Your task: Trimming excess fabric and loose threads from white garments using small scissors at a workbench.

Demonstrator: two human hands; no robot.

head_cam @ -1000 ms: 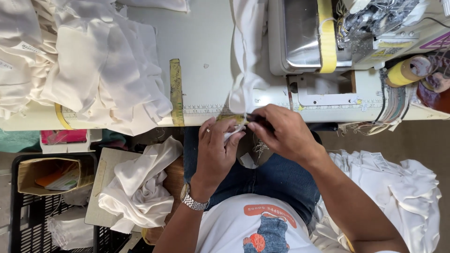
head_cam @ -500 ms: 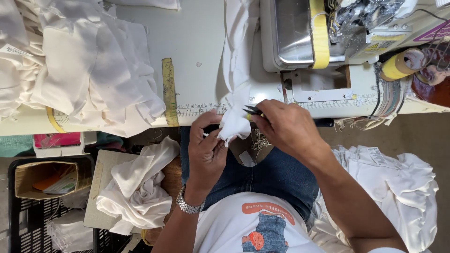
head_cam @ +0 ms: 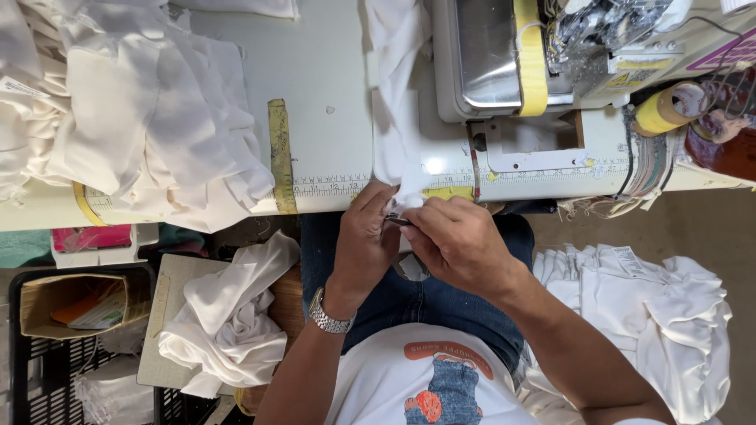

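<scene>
A long white fabric piece (head_cam: 394,102) hangs from the sewing machine (head_cam: 504,55) down over the table's front edge. My left hand (head_cam: 364,244), with a metal watch on its wrist, pinches the lower end of the fabric just below the edge. My right hand (head_cam: 461,245) is pressed close against it, fingers closed on a small dark metal tool (head_cam: 398,220) whose tip touches the fabric between the two hands. The end of the fabric is mostly hidden by my fingers.
A heap of white garments (head_cam: 134,118) covers the left of the table (head_cam: 331,94), beside a yellow ruler (head_cam: 279,153). More white cloth lies on a board (head_cam: 228,315) at lower left and in a pile (head_cam: 654,315) at right. A black crate (head_cam: 47,346) and a yellow tape roll (head_cam: 669,106) are nearby.
My hands have drawn closer together at the table edge. The bunched fabric end that stood out between them is now tucked under my fingers.
</scene>
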